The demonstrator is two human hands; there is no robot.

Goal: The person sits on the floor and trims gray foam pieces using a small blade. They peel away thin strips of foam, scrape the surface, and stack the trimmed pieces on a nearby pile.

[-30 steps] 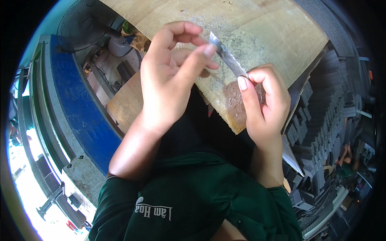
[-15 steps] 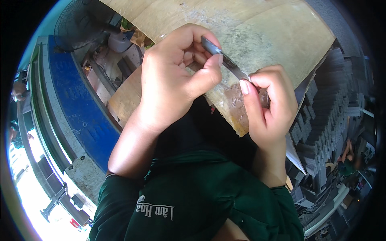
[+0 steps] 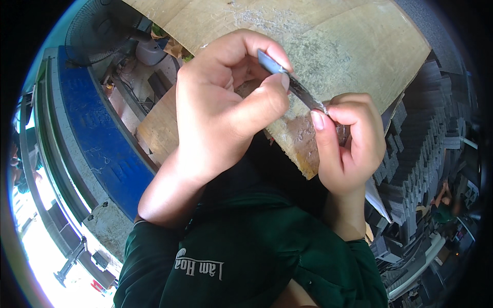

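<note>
A thin, dark grey strip with whitish shreds along its edge is held up between my two hands, above the near edge of a worn wooden board. My left hand is closed on its upper left end, thumb and index finger pinching it. That end is smooth and bluish-grey; the middle looks rough and darker. At the lower right end, the thumb and index finger of my right hand pinch the strip's tip. What the strip is exactly cannot be made out.
To the left stand a fan and a blue machine panel beside long rails. Several stacks of grey strips fill the right side. Another person is at the far right. Pale scrapings lie on the board.
Both hands, with the strip between them, have shifted slightly; the right hand sits a little lower and further right. The strip has turned slightly, and both grips remain.
</note>
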